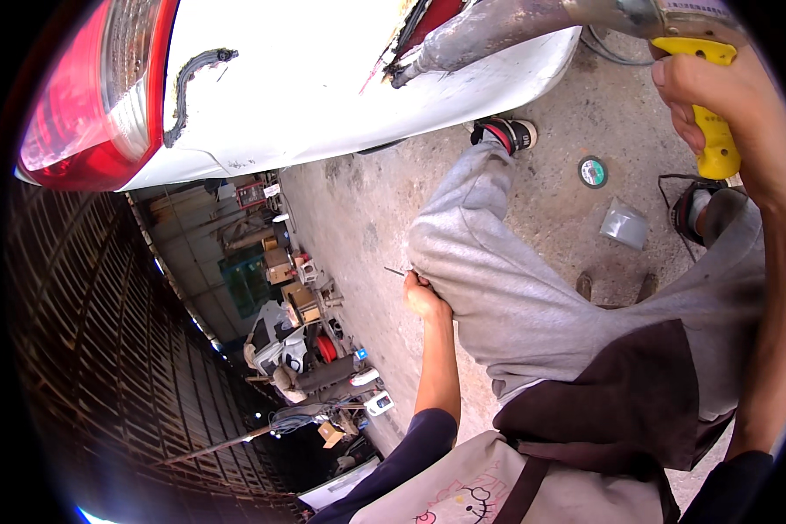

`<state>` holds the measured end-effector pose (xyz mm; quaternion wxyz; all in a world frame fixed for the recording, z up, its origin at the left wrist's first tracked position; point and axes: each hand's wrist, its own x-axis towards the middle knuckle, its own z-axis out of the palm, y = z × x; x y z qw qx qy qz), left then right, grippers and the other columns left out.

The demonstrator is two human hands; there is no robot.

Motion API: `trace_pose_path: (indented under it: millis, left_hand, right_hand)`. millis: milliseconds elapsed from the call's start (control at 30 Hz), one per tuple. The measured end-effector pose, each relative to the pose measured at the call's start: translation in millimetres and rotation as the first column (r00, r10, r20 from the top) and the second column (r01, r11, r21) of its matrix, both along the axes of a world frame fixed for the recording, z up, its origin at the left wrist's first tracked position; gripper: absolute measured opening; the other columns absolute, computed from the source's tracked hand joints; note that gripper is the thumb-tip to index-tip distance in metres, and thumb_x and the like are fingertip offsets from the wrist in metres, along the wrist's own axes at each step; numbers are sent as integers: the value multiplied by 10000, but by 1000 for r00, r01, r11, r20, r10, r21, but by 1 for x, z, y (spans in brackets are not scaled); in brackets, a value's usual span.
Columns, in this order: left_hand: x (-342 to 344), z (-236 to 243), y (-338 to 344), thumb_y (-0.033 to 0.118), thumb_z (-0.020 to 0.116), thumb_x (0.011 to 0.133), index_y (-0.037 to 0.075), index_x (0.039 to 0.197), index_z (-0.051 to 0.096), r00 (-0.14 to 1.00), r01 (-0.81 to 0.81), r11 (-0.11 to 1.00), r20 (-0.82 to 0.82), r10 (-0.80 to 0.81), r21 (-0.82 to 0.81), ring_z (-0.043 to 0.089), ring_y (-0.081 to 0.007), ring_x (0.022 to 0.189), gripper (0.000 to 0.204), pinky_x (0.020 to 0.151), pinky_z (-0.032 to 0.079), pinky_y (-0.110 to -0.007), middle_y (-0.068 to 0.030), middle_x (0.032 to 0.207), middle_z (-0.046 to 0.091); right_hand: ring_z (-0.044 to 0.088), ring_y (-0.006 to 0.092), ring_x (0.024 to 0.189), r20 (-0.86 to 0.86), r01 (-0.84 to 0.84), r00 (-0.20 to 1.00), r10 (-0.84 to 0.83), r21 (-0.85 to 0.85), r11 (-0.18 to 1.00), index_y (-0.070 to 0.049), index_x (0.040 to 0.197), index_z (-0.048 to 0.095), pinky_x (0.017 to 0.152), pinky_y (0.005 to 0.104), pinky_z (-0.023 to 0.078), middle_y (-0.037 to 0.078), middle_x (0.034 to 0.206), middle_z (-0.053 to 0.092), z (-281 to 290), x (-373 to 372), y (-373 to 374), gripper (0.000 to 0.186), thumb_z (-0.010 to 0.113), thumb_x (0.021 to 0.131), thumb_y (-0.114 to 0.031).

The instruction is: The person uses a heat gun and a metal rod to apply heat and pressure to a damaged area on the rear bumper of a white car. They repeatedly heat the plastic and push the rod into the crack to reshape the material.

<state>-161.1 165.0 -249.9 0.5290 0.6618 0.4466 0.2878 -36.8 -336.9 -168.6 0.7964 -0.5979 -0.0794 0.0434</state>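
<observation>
My right hand [716, 96] is wrapped round the yellow handle of a hot-air gun [498, 35] with a long, stained metal barrel. Its narrow nozzle points at the white car bumper [306, 87], at the lower corner of a dark red opening with blackened edges. I cannot tell whether the tip touches the surface. Beside my bent knee, my left hand [426, 297] is closed on a thin grey rod [395, 271], whose end sticks out past the fingers. A rough black seam [188, 87] curves down the bumper next to the red and clear tail light [96, 96].
On the concrete floor lie a round disc [593, 172] with a green label and a clear plastic packet [624, 224]. A cable [611, 52] runs behind the gun. Boxes, tools and car parts [306, 323] clutter the left side, beneath a ribbed metal roof [105, 332].
</observation>
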Motion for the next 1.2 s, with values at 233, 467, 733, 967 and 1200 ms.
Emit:
trace_pose_path:
  millis: [233,467,733,967,1200]
  left_hand:
    - [-1,4,-4,98,460,910,115,656,458,1000,9,1000,9,-8,-14,341,-78,563,255,532,271,-251,44,612,390]
    - [4,2,-5,189,500,930,170,589,381,1000,-1,1000,-31,1,11,314,-78,495,362,497,255,-253,63,538,372]
    - [3,1,-3,173,495,926,167,585,375,1000,-16,1000,-10,16,0,323,-84,506,362,510,266,-259,56,549,376]
    - [3,0,-4,110,467,922,112,684,467,1000,21,1000,1,-21,-20,348,-80,564,238,538,278,-247,40,618,399]
    - [-2,-3,7,158,449,945,146,640,421,1000,24,1000,13,-24,-20,339,-84,531,307,526,284,-251,53,580,381]
  right_hand:
    - [451,88,460,-26,4,1000,-4,-23,1000,-28,778,552,445,209,393,25,578,490,-4,-1,-1,100,586,775,-122]
    - [445,85,460,-51,22,998,-24,-54,998,-30,788,549,447,207,390,19,580,483,-3,-3,-3,115,587,784,-139]
    - [439,81,460,-72,25,997,-30,-71,997,-33,800,544,448,206,387,12,581,475,-10,-3,-2,133,589,794,-158]
    - [434,77,460,-105,41,993,-53,-117,992,-36,810,540,450,205,385,7,583,468,-11,-2,-6,148,590,803,-175]
    - [428,74,460,-123,15,992,-33,-146,989,-38,821,537,451,203,382,1,585,461,-24,6,-2,163,591,811,-192]
